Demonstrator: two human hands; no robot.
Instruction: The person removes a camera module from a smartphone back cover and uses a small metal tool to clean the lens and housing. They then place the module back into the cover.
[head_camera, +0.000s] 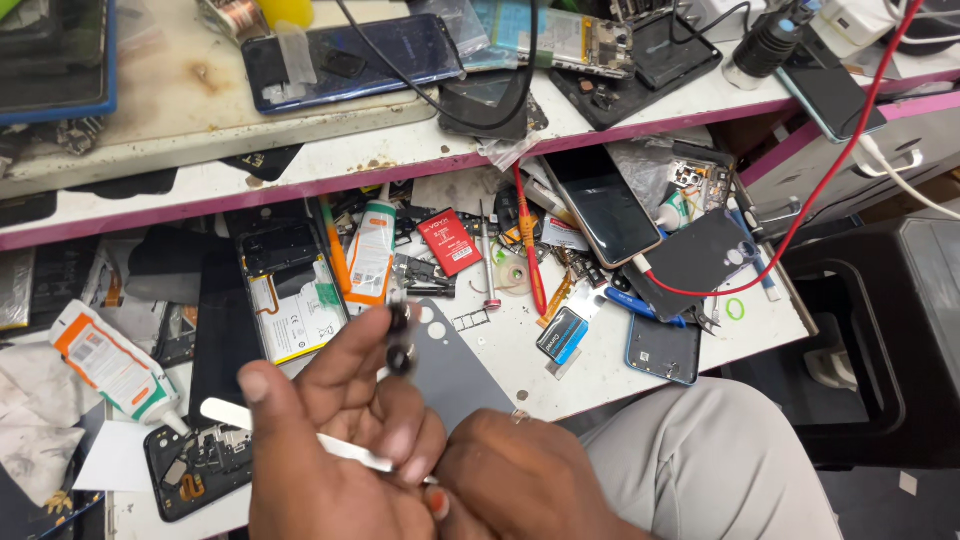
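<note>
Two hands (340, 450) — fingers (375, 335) pinching camera-lens piece (400, 340)

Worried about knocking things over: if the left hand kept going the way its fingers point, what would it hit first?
Probably the white glue tube just beyond the left hand; depth is hard to judge.

The drawer tray (700, 345) was crowded: an opened phone (290, 290), glue tube (372, 250), red screwdriver (528, 245) and red cable (800, 215) blocked passage; perhaps a bare patch lay near its front edge.
</note>
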